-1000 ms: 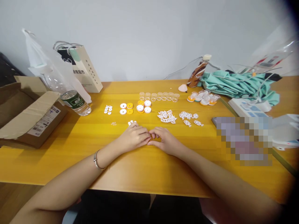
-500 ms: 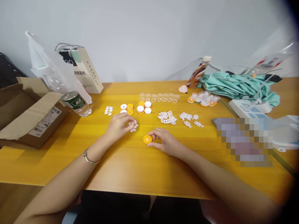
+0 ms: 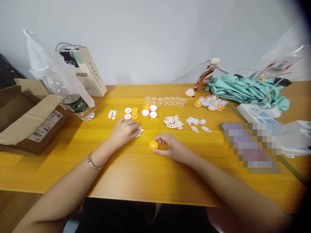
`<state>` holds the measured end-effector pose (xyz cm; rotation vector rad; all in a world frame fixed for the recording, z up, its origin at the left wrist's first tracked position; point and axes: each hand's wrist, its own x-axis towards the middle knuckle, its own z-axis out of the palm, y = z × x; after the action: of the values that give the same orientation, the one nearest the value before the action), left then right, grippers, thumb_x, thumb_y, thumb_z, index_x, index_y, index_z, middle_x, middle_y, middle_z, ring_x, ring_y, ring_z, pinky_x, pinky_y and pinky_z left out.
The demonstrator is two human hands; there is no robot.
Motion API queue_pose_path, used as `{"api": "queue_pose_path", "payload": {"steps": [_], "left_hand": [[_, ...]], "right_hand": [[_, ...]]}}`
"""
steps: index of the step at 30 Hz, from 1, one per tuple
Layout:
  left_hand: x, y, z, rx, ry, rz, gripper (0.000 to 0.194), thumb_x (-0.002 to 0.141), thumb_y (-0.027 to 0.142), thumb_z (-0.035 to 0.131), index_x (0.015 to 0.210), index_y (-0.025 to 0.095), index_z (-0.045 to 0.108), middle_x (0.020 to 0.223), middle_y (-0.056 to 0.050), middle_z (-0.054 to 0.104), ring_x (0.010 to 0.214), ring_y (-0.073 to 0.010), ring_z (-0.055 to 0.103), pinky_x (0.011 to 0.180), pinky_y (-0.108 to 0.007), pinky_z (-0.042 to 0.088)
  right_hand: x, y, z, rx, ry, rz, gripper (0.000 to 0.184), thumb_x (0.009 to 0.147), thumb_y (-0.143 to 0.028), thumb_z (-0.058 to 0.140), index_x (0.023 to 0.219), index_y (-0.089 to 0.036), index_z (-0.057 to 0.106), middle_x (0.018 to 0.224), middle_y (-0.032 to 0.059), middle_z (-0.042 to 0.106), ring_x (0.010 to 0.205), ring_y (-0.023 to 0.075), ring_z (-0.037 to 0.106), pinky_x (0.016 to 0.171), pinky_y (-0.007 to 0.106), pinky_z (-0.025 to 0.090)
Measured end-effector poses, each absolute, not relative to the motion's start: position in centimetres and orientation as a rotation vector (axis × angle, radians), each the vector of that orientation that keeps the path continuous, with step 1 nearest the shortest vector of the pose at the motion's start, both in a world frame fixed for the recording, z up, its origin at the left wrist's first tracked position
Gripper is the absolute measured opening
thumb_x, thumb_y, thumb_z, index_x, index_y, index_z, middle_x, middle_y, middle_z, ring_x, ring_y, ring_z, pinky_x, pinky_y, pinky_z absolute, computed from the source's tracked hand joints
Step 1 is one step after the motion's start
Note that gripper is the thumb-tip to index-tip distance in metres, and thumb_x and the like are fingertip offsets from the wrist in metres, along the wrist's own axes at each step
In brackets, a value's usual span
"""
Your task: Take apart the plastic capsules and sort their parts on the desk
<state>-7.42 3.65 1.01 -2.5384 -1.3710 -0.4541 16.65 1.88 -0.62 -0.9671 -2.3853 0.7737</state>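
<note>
Looks like we're at the picking stage, our right hand (image 3: 171, 147) pinching the orange disc (image 3: 151, 147) over the table (image 3: 136, 181), our left hand (image 3: 123, 132) at the small white discs (image 3: 140, 130) (can't tell if gripping any), which seems to need a light fingertip pinch.

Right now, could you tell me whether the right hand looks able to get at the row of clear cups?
Probably yes, though the right hand has its fingers on the orange disc. Only low white lattice pieces seem to lie between it and the clear cups.
</note>
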Motion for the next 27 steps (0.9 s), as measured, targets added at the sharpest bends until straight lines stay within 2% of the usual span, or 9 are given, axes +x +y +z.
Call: {"api": "queue_pose_path", "payload": {"steps": [8,16,27], "left_hand": [[-5.6,1.8,1.5,-2.689,-1.174,-0.68,0.018,0.086,0.03,0.048,0.092,0.018,0.061,0.085,-0.004,0.062,0.077,-0.0143,0.055,0.07,-0.027,0.038],[-3.4,0.6,0.6,-2.772,-0.897,-0.547,0.021,0.091,0.028,0.041,0.087,0.019,0.06,0.08,-0.002,0.06,0.072,-0.0125,0.052,0.068,-0.026,0.035],[-3.4,0.8,-0.2,-2.674,-0.745,-0.501,0.018,0.09,0.021,0.041,0.084,0.015,0.057,0.077,-0.003,0.061,0.072,-0.013,0.054,0.067,-0.029,0.033]], "right_hand": [[16.7,1.9,-1.0,-0.944,-2.369,0.767,0.02,0.073,-0.028,0.063,0.09,-0.019,0.056,0.079,0.002,0.057,0.076,0.0154,0.053,0.069,0.028,0.039],[16.6,2.1,-1.1,-0.907,-2.367,0.746,0.017,0.072,-0.027,0.063,0.083,-0.018,0.053,0.073,0.0002,0.052,0.07,0.0132,0.049,0.065,0.026,0.039],[16.5,1.9,-0.9,-0.908,-2.307,0.775,0.016,0.07,-0.022,0.063,0.082,-0.018,0.053,0.071,-0.0003,0.052,0.067,0.0127,0.049,0.063,0.026,0.041]]}}
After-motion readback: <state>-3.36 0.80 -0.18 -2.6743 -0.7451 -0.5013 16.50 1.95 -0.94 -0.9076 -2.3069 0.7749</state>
